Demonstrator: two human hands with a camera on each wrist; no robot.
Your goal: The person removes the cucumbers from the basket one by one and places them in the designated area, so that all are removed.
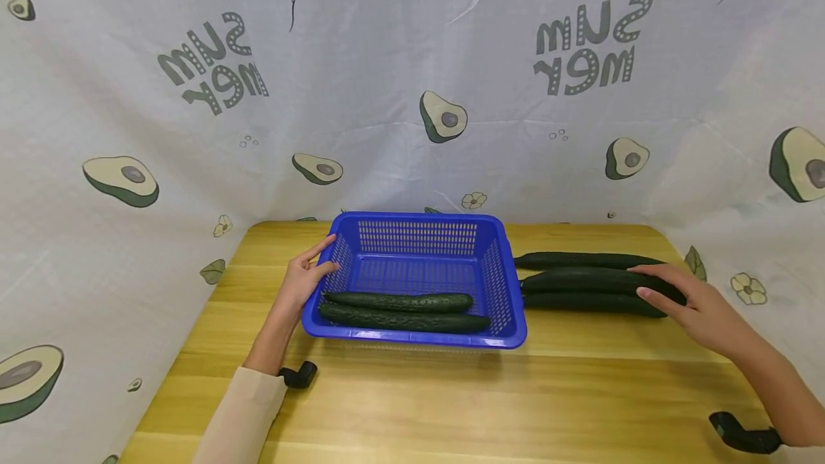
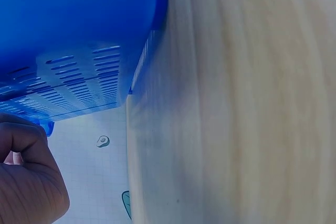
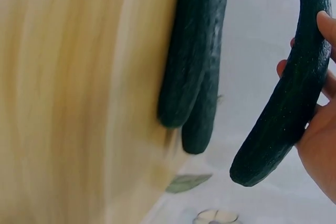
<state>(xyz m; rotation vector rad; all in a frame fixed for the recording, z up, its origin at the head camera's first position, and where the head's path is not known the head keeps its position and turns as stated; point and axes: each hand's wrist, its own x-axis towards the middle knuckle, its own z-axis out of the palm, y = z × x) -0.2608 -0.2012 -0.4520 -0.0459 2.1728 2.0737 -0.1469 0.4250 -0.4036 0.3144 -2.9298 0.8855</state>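
Note:
My left hand [image 1: 300,283] grips the left rim of a blue plastic basket [image 1: 412,217], thumb and index finger over the edge. Two dark green cucumbers [image 1: 406,319] lie side by side along the basket's near side. My right hand [image 1: 705,313] holds another cucumber [image 1: 580,280] near its right end, fingers and thumb around it. In the right wrist view this held cucumber [image 3: 294,103] is raised away from two cucumbers [image 3: 184,66] on the table. One table cucumber [image 1: 586,260] shows behind it and one [image 1: 589,302] in front.
The wooden table [image 1: 451,407] runs back to a pale curtain [image 1: 387,56] printed with avocados. The basket's right wall stands right by the left ends of the loose cucumbers. Black wrist straps [image 1: 298,376] sit on both forearms.

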